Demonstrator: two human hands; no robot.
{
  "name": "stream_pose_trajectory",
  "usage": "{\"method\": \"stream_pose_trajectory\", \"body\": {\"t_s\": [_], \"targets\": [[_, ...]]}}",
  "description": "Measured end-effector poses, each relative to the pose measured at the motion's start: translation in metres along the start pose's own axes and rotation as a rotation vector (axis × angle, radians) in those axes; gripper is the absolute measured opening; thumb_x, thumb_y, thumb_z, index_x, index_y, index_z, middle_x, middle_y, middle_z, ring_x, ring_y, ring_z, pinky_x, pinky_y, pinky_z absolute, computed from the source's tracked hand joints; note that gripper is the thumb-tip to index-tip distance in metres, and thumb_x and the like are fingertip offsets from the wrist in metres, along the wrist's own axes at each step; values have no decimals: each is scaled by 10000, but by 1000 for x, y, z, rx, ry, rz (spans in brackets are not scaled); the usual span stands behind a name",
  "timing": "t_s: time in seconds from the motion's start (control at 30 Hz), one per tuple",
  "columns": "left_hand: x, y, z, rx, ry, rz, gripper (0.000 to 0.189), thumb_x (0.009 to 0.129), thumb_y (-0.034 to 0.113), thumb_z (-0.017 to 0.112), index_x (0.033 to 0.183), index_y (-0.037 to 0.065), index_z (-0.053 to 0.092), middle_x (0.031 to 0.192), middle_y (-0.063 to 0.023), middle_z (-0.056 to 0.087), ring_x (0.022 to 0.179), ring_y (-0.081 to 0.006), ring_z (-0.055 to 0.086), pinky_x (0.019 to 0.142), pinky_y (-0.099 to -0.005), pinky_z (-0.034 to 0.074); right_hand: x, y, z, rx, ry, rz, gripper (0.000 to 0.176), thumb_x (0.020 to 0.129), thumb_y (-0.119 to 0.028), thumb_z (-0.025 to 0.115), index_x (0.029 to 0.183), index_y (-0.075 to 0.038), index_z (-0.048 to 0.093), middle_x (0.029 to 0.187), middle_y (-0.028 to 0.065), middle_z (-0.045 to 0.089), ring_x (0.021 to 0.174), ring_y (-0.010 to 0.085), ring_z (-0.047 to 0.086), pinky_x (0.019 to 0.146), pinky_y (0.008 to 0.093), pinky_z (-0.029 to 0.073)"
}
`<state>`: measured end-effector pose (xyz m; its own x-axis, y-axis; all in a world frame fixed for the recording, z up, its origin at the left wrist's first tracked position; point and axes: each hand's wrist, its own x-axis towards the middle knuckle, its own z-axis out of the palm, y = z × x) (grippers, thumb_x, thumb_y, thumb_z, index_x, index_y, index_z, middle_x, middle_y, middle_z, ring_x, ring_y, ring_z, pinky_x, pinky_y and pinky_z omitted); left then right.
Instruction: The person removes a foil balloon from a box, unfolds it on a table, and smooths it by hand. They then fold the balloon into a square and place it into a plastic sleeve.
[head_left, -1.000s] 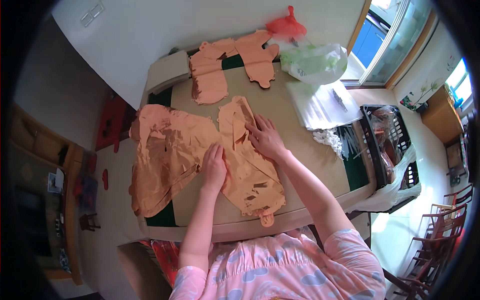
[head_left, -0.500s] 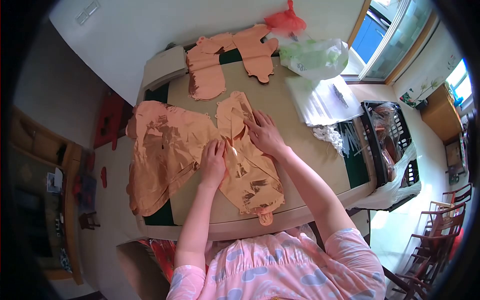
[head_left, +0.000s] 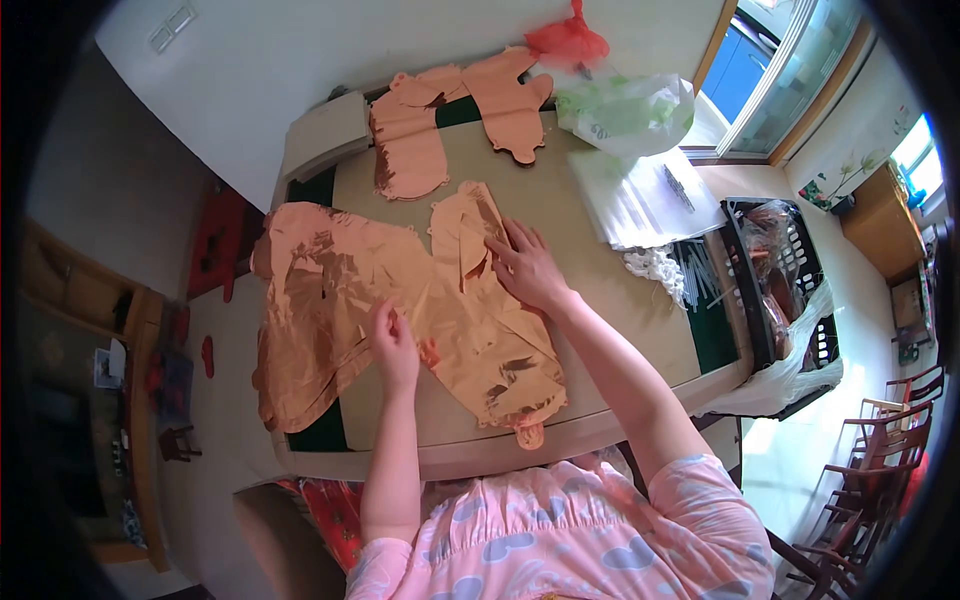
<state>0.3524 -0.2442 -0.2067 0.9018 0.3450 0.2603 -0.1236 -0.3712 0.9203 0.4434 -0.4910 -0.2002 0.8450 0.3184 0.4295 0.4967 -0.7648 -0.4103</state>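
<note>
L hand (head_left: 395, 342): fingers half-curled over wrinkled copper foil (head_left: 490, 335); contact, hold can't be told. R hand (head_left: 530, 272): fingers spread, resting on foil's R part, unclenched. Foil lies across nr half of table (head_left: 625, 330). Far side: flat copper shapes (head_left: 412, 160). To R: clear plastic sheets (head_left: 640, 205), blk crate (head_left: 742, 285) w/ wrapped contents.

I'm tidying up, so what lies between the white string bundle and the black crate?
Thin clear sticks, then the table edge; the head view shows both.
</note>
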Motion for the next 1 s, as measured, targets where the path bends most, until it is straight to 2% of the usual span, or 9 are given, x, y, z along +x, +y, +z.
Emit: {"method": "stream_pose_trajectory", "body": {"t_s": [0.17,0.37,0.47,0.57,0.63,0.77,0.83,0.9,1.0], "targets": [[-12,36,-36,-481,-3,-609,301,921,135,582,1213,60,581,1157,-56,616,992,-108,575,765,-251,457,-1,1,1,3,7,-15,379,879,-223,536,1244,-124,561,1416,227,401,1330,370,357,1086,514,281],[0,45,-40,-615,-76,-714,158,901,173,625,1034,90,599,920,-47,660,701,-65,591,531,-195,387,1,-5,-7,-21,14,-33,379,880,-231,534,1243,-126,566,1412,232,404,1325,367,366,1090,511,278],[13,30,-41,-489,-282,-788,137,885,184,648,956,94,573,817,-45,643,631,-64,567,476,-195,359,0,-1,-3,-35,13,-25,378,877,-230,536,1239,-127,574,1404,234,413,1321,367,372,1090,513,280],[21,19,-25,-300,-242,-683,166,873,189,662,954,71,577,734,-25,621,626,-68,552,509,-202,389,0,-3,-5,-25,6,-20,378,875,-228,539,1236,-124,581,1398,236,419,1318,373,374,1092,513,280],[23,29,1,-109,-103,-267,178,852,167,663,876,6,591,702,-36,612,626,-105,556,575,-266,442,0,-4,-5,-35,6,-26,381,873,-228,543,1236,-120,581,1397,236,419,1316,379,374,1093,514,280],[19,83,39,36,-257,-19,166,845,161,656,854,5,600,688,-73,641,611,-156,607,577,-312,468,1,-4,-6,-37,0,-28,396,866,-226,553,1246,-117,579,1397,237,418,1318,387,368,1096,516,276],[15,77,67,153,-261,95,159,845,170,662,869,20,616,690,-99,650,611,-187,625,583,-319,486,1,-4,-5,-33,-19,-17,406,861,-222,558,1253,-117,576,1400,238,413,1321,388,363,1096,518,276],[13,72,86,178,-305,96,162,847,188,676,863,37,619,682,-92,649,615,-223,636,591,-332,502,0,-3,-6,-37,-28,-21,410,858,-218,562,1255,-117,577,1397,241,416,1319,390,364,1095,520,277],[16,64,93,144,-342,114,148,879,183,643,895,40,611,817,-98,662,702,-240,638,645,-337,507,1,-5,-9,-32,-19,-49,419,830,-205,587,1234,-96,591,1386,246,427,1312,397,373,1096,520,276]]}}
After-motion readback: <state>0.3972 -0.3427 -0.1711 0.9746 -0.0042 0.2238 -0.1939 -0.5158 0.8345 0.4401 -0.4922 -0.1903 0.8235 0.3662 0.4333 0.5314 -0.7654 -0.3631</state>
